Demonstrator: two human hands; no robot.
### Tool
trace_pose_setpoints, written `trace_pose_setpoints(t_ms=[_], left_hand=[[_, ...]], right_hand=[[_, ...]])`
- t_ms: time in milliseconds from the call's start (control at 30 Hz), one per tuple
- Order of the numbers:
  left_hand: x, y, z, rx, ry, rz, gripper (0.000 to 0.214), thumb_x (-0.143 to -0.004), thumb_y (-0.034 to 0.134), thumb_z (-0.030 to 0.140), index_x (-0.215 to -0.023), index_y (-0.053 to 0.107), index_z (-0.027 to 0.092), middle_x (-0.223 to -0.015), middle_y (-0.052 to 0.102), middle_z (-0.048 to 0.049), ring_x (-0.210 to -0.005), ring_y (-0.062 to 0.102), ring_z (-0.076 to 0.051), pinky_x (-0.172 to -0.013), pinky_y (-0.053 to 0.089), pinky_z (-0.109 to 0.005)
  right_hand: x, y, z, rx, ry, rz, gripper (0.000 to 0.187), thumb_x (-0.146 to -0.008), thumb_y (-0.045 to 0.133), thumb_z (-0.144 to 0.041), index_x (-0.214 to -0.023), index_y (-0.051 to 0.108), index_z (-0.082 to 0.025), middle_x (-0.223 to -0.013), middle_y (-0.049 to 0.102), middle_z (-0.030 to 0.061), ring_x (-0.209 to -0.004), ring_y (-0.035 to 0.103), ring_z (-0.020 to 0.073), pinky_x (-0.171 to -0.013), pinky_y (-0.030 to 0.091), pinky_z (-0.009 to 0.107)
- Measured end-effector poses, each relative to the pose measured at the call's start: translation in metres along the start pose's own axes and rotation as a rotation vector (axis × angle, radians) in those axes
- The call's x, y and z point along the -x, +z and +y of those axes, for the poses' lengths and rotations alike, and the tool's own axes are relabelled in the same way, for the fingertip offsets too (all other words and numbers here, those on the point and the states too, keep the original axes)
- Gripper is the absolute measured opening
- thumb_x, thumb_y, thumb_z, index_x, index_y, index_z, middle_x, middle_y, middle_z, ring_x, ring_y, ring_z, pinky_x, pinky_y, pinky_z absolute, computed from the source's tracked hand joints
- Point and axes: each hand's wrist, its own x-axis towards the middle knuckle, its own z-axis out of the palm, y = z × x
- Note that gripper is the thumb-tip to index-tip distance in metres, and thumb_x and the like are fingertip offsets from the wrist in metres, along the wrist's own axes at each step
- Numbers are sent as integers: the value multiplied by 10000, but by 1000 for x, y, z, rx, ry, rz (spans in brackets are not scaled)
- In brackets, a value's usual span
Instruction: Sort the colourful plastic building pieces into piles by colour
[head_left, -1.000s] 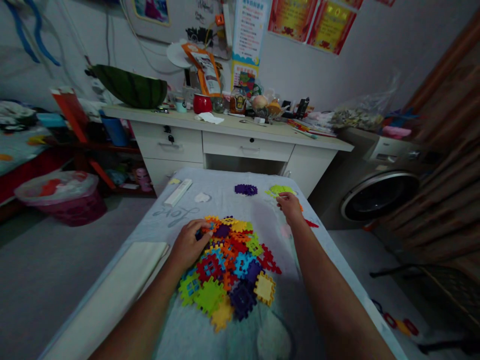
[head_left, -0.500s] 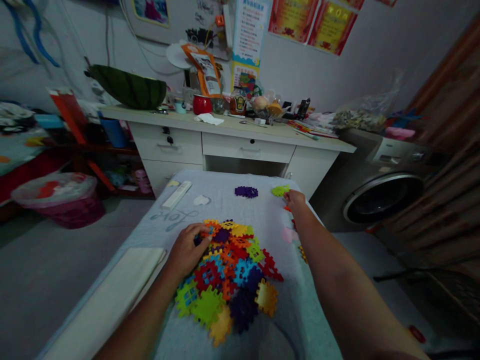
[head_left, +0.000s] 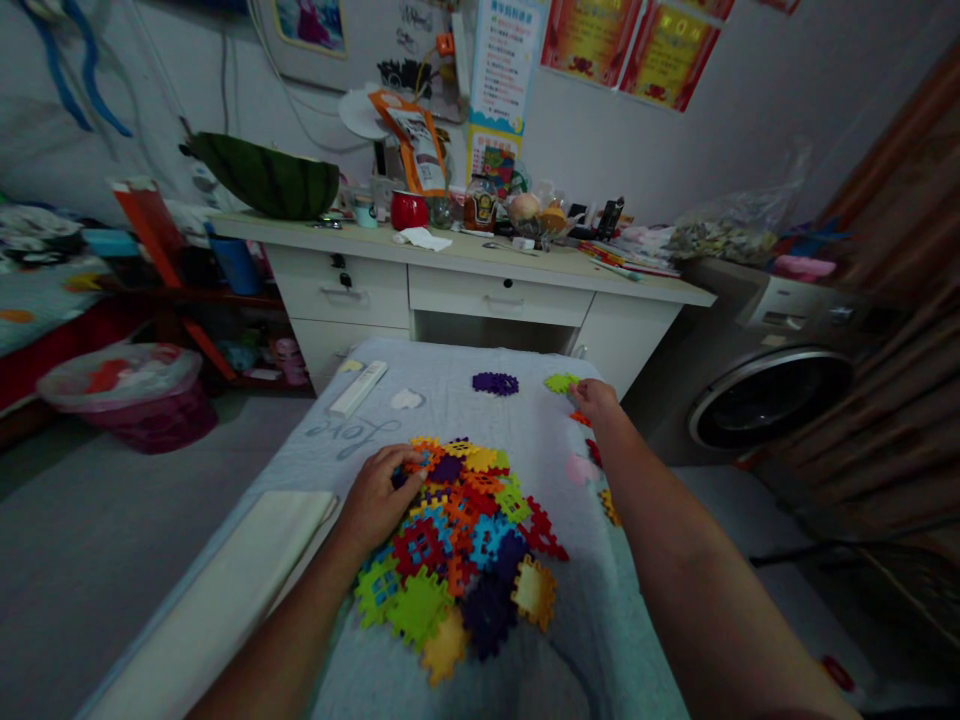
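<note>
So, toy pieces on a bed-like table, and a fair bit of reach needed. The main pile (head_left: 461, 545) of notched plastic pieces is spread mid-cloth (head_left: 442, 400), all colours jumbled and overlapping. The left hand (head_left: 379, 500) is laid against the pile's upper left side, fingers loosely curled; whether a piece is gripped under there can't be told. The right arm is stretched out to the far right, and the right hand (head_left: 596, 397) has its fingertips bunched at the edge of the green pieces (head_left: 559, 383). Could be a pinch, could be just a touch; it's too small to tell.

Just left of that, well apart from the pile, the purple pieces (head_left: 495, 384) are bunched together. Nearer along the right edge, an orange piece (head_left: 580, 418), a red piece (head_left: 594, 453) and a yellow piece (head_left: 609, 507) are partly hidden by the arm.

Tips, for what they're worth: green is best handled by the rim with light fingertips, as soft cloth probably lets things slide. The forearm should be kept lifted so nothing at the edge gets swept off. Only gentle pressure is needed on the left, since overlapping notches might snag.
</note>
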Motion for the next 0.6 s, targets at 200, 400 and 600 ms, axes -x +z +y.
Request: trace_pose_setpoints(t_ms=[200,400,600], left_hand=[[-1,0,0,6,2,7,217,-824,583,395,-930,675,231,-1067,668,-50,-1050,604,-239,-972,458,-405],[-1,-2,4,26,-7,16,208,-808,593,383,-917,680,228,-1051,669,-54,-1047,605,-243,-977,455,-423],[0,-2,5,39,-4,6,207,-809,587,376,-920,675,225,-1045,666,-54,-1035,604,-237,-968,458,-423]], right_hand=[[17,-2,-12,-17,170,65,125,-870,580,-125,-989,605,-156,-917,626,31,-730,609,115,-647,544,253],[89,-9,-3,-18,118,-241,135,-734,623,-110,-857,627,-167,-812,662,25,-653,608,110,-585,506,219],[161,-8,20,499,-218,-795,225,-684,675,-236,-902,701,-189,-820,687,6,-731,589,142,-666,466,260]])
